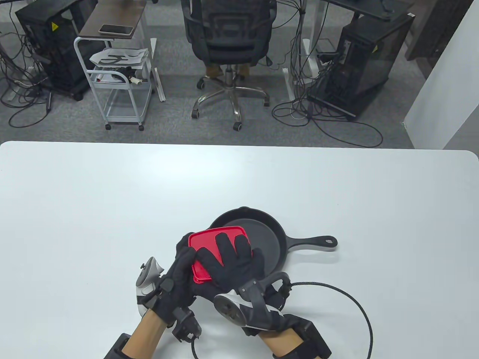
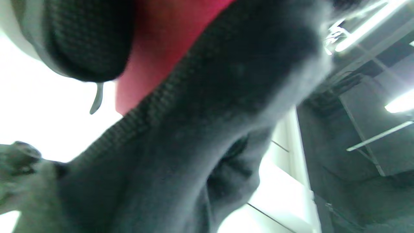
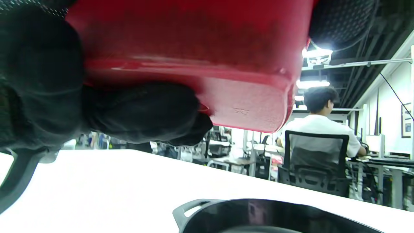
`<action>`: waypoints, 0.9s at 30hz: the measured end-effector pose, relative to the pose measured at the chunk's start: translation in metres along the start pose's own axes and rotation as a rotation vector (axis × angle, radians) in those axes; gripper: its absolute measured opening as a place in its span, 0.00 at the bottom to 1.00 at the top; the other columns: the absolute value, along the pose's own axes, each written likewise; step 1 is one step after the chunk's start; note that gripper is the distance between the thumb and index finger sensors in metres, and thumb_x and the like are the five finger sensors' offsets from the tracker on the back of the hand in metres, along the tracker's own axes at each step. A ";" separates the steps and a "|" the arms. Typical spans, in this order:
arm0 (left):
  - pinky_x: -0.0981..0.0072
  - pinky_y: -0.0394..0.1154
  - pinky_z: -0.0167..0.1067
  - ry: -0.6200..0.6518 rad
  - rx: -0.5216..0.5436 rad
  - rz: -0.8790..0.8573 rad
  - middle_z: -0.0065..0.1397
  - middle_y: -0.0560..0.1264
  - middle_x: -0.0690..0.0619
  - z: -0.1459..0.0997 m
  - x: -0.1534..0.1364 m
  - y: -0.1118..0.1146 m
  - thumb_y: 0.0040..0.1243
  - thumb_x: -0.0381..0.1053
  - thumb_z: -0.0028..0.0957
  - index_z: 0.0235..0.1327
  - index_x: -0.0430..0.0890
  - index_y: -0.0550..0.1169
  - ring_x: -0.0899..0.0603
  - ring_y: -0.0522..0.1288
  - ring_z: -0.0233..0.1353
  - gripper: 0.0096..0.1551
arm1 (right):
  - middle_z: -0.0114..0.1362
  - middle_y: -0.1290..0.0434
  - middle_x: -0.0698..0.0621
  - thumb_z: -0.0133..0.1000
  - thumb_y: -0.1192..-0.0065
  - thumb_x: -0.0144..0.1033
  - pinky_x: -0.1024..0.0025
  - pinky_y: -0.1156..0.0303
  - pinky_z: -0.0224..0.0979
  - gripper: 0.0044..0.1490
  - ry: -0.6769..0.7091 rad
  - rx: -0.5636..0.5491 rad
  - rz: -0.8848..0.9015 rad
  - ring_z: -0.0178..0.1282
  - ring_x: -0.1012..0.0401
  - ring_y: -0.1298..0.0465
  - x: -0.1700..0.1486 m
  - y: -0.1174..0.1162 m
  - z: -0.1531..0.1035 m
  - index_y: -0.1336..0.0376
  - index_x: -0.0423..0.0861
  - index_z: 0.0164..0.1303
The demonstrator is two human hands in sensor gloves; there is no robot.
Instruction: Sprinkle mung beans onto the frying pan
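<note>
The right hand [image 1: 228,267] lies spread over the lid [image 1: 217,239] of a red box [image 3: 207,64], fingers [image 1: 224,243] extended across the top and the thumb apparently curled beneath its edge, as the right wrist view suggests. The left hand [image 1: 179,269] grips the box from the left side, fingers wrapped round its near corner. Both hands hold it clear of the table [image 1: 112,209], above the left rim of the pan [image 1: 262,239].

The box is red plastic, rectangular with rounded corners, its lid flush and closed. Its walls are opaque; no beans are visible, so the fill cannot be confirmed. It is judged light and stiff, with smooth sides that may slip in gloves; a hold at opposite sides, with one hand freeing a lid corner, appears soundest. A sudden release of the lid could scatter the contents.

The pan is black, apparently cast iron, judged heavy and stable. It sits flat on the table, handle pointing right, interior bare.
</note>
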State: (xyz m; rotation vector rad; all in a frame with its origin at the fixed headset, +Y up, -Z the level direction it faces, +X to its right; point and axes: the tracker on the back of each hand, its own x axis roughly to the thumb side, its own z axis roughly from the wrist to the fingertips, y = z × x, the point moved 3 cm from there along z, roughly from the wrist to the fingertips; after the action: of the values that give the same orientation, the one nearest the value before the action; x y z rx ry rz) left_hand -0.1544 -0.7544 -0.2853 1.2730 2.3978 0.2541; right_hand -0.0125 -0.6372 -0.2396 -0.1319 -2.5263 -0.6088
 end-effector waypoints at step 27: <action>0.52 0.86 0.37 0.078 0.025 0.004 0.83 0.47 0.38 0.003 -0.012 -0.007 0.34 0.78 0.58 0.80 0.67 0.39 0.28 0.73 0.67 0.42 | 0.89 0.38 0.46 0.63 0.52 0.64 0.26 0.40 0.69 0.37 -0.095 0.104 0.260 0.84 0.33 0.45 -0.011 0.002 -0.004 0.43 0.62 0.83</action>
State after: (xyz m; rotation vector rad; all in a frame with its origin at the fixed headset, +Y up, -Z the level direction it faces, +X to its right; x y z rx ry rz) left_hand -0.1522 -0.7680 -0.2876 1.3021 2.4714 0.2801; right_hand -0.0005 -0.6366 -0.2412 -0.4530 -2.5680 -0.3741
